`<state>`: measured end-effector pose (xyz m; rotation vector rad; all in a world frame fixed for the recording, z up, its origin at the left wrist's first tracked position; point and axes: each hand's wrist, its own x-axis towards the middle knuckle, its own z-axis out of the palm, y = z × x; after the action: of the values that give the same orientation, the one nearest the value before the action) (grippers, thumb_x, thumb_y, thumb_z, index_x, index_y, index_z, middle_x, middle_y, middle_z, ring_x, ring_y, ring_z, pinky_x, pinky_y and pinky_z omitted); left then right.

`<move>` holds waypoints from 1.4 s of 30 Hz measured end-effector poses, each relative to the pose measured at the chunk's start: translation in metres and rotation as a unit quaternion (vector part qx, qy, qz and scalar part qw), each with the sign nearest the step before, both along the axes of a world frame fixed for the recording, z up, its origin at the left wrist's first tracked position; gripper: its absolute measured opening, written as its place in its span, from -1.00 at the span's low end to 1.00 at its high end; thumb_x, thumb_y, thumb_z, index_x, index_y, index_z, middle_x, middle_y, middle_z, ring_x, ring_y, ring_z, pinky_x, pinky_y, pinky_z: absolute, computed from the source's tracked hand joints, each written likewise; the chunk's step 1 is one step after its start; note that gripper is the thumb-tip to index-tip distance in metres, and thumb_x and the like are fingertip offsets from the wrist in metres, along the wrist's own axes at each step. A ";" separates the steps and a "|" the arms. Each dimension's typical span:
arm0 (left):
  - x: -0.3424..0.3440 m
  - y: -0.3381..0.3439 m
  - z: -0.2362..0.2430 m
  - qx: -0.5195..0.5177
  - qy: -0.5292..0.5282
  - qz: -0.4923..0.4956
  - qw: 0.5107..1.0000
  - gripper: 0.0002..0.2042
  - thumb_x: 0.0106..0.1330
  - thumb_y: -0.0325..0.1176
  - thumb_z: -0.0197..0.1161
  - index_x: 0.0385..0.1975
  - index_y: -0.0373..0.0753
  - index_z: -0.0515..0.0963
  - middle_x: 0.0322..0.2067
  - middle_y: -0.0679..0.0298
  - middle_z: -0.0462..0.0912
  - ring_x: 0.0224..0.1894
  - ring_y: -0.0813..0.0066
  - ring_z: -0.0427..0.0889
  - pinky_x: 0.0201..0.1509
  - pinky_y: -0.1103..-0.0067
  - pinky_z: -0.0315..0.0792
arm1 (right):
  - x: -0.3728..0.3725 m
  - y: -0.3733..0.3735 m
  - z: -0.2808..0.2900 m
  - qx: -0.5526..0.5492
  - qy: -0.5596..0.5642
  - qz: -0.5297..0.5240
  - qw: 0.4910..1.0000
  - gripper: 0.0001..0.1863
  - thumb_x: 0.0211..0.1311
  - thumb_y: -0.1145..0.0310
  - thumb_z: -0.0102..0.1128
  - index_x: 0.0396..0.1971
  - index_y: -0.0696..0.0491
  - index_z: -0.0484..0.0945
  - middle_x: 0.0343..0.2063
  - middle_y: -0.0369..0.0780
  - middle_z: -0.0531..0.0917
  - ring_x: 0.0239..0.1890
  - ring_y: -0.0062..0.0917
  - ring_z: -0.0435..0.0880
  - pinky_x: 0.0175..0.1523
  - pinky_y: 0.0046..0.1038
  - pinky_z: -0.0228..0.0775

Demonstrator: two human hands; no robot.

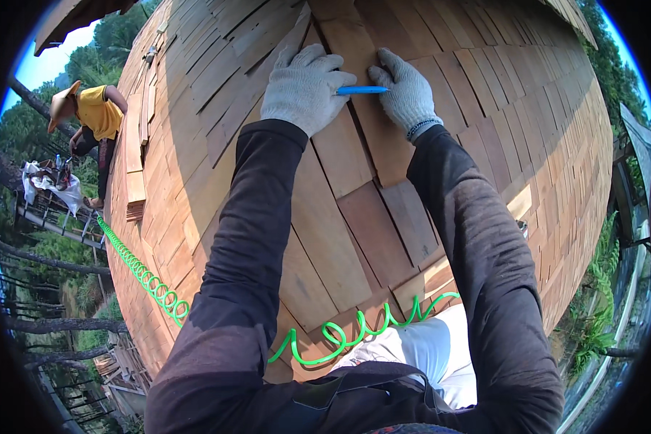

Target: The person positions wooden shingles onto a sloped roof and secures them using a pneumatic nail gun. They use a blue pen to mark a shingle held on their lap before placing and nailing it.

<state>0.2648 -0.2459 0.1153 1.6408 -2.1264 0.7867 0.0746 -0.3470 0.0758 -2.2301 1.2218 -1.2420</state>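
Observation:
Both my hands wear whitish knit gloves and are on a sloping roof of wooden shingles. My left hand (304, 90) is closed around one end of a blue pen (363, 90), which points right. Its fingers lie by the left edge of a long, loose-looking wooden shingle (372, 134). My right hand (406, 92) rests on that shingle's right edge, thumb and forefinger apart, close to the pen's tip. The rest of its fingers are partly hidden.
A green coiled hose (141, 271) crosses the roof below my arms. Stacked shingles (134, 166) lie at the left edge, near a person in a yellow shirt (100, 112) and a conical hat. A white sack (54, 184) sits on scaffolding. Trees stand beyond.

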 end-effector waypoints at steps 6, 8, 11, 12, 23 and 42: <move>0.008 -0.001 -0.009 0.002 -0.004 0.005 1.000 -0.72 0.26 -0.09 0.38 -0.04 0.17 0.76 0.13 0.46 0.66 0.33 0.28 0.49 0.46 0.19 0.30 | -0.059 0.090 -0.047 0.041 -0.042 -0.049 0.997 -0.41 0.26 0.14 0.41 0.19 0.17 0.59 -0.01 -0.01 0.72 0.05 -0.15 0.72 0.21 -0.22 0.52; 0.001 -0.003 0.002 -0.002 0.009 -0.025 1.000 -0.72 0.16 -0.15 0.42 -0.12 0.03 0.79 0.09 0.36 0.70 0.30 0.18 0.50 0.45 0.16 0.30 | -0.088 0.122 -0.070 0.008 0.013 -0.059 0.998 -0.34 0.20 0.10 0.46 0.21 0.18 0.58 0.01 -0.01 0.71 0.11 -0.12 0.68 0.25 -0.21 0.49; 0.004 -0.010 0.004 -0.046 0.012 -0.058 0.997 -0.77 0.17 -0.20 0.40 -0.18 0.02 0.80 0.02 0.33 0.73 0.25 0.20 0.55 0.33 0.25 0.42 | -0.100 0.158 -0.076 -0.013 0.101 -0.048 0.994 -0.20 0.08 0.03 0.53 0.27 0.17 0.52 0.13 0.00 0.64 0.21 -0.07 0.58 0.33 -0.15 0.40; 0.004 -0.007 0.001 -0.038 0.019 -0.062 0.997 -0.78 0.17 -0.20 0.40 -0.19 0.02 0.80 0.01 0.32 0.73 0.24 0.20 0.55 0.32 0.25 0.43 | -0.100 0.163 -0.077 -0.038 0.125 -0.042 0.991 -0.17 0.07 0.02 0.54 0.28 0.17 0.51 0.16 0.00 0.63 0.23 -0.07 0.57 0.34 -0.14 0.38; 0.000 0.002 0.004 -0.025 0.041 -0.034 0.998 -0.78 0.20 -0.17 0.42 -0.15 0.20 0.78 0.04 0.46 0.68 0.26 0.29 0.53 0.46 0.16 0.28 | -0.059 0.155 -0.081 -0.023 0.095 -0.099 0.990 -0.24 0.03 0.01 0.53 0.21 0.09 0.52 0.17 0.02 0.55 0.25 -0.01 0.47 0.33 0.00 0.26; 0.006 0.000 0.000 -0.023 0.082 -0.030 0.996 -0.76 0.22 -0.23 0.41 -0.10 0.07 0.75 0.03 0.49 0.72 0.23 0.36 0.57 0.46 0.25 0.30 | -0.053 0.147 -0.062 0.040 0.093 -0.069 0.993 -0.23 0.04 0.19 0.52 0.33 -0.04 0.50 0.22 0.09 0.50 0.29 0.03 0.45 0.38 -0.04 0.28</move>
<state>0.2707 -0.2464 0.1151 1.5537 -2.0176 0.6545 0.0211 -0.2003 0.0137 -2.2786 1.4892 -1.0300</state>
